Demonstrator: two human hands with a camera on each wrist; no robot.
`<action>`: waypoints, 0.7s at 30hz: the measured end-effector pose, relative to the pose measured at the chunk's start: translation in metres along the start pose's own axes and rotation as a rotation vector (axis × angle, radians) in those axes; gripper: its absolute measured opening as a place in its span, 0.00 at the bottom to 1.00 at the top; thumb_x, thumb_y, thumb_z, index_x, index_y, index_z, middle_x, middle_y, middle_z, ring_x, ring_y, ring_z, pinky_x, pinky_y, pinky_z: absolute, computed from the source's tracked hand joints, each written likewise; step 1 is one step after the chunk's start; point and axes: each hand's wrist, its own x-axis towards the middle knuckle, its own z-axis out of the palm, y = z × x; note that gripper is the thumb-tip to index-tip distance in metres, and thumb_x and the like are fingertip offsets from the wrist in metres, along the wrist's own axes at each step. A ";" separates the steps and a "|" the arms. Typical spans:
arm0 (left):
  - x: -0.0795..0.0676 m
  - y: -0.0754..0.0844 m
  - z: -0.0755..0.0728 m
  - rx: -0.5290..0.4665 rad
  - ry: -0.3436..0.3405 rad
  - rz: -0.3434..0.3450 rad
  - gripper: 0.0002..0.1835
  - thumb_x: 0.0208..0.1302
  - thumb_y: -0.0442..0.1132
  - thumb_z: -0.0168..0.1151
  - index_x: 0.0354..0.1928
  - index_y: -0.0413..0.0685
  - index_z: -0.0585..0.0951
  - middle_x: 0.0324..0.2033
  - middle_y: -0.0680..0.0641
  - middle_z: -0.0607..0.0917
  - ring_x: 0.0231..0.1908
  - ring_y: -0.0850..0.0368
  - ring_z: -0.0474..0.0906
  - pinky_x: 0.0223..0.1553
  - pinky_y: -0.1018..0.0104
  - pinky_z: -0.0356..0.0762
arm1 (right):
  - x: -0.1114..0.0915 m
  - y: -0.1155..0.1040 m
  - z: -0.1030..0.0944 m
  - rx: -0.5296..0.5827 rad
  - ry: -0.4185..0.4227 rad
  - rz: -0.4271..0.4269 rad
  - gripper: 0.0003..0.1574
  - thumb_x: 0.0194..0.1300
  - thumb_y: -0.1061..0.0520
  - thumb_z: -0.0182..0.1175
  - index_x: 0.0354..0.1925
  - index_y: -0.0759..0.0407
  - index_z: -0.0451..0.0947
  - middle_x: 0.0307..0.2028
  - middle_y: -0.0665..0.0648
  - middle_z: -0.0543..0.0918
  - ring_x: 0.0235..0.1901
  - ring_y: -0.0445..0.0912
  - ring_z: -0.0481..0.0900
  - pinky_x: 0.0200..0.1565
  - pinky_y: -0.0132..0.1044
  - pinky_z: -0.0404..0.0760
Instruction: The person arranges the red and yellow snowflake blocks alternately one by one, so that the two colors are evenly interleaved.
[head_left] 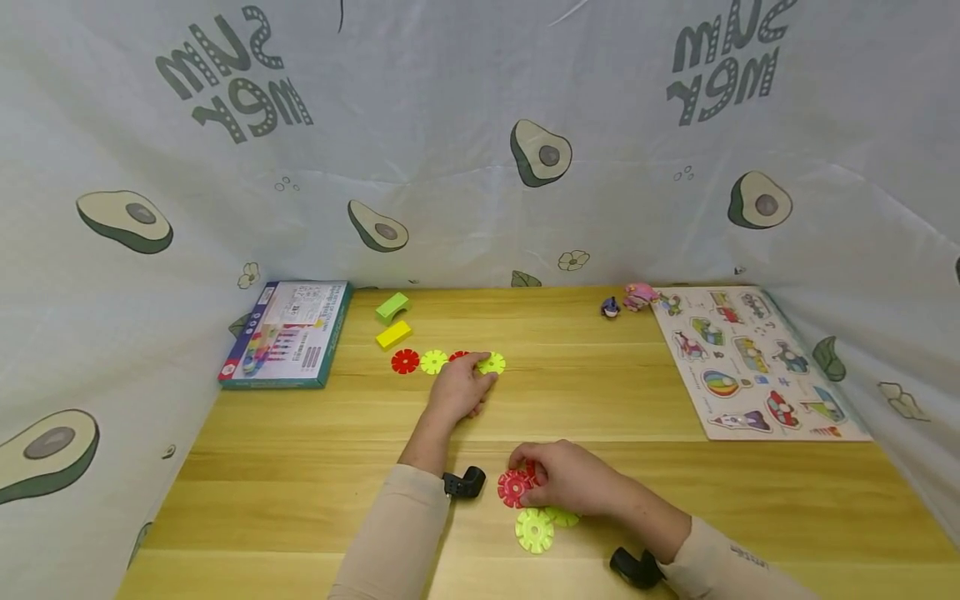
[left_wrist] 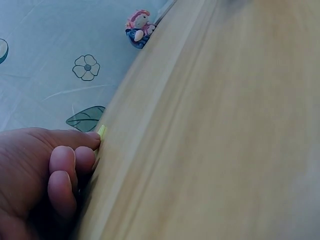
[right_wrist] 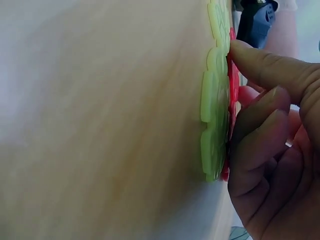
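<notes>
Two hands at flower-notched discs; left hand (head_left: 456, 392) at the end of a row, right hand (head_left: 572, 479) over a loose pile.
Left thumb and index nearly together, pinching the lime end disc (head_left: 495, 363) flat on the tabletop (head_left: 600, 392); leftward from that grip, a red row disc partly behind the fingers, then a lime row disc (head_left: 433, 362) and a red outer disc (head_left: 405, 361); beyond these, a yellow block (head_left: 393, 335) and green arch block (head_left: 392, 307); right thumb and fingers curled narrowly about a red pile disc (head_left: 512, 490), with more red behind it, count hard to tell under the fingers; lime pile discs (head_left: 534, 533) just below this grip, overlapping; puzzle board (head_left: 738, 392) well off to its right.
</notes>
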 end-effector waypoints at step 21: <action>-0.001 0.001 0.001 0.007 0.005 -0.027 0.23 0.62 0.47 0.60 0.60 0.59 0.73 0.13 0.48 0.77 0.08 0.55 0.72 0.11 0.65 0.73 | 0.000 -0.001 -0.003 0.152 0.080 -0.036 0.11 0.56 0.54 0.66 0.36 0.44 0.74 0.24 0.46 0.74 0.21 0.39 0.71 0.23 0.31 0.73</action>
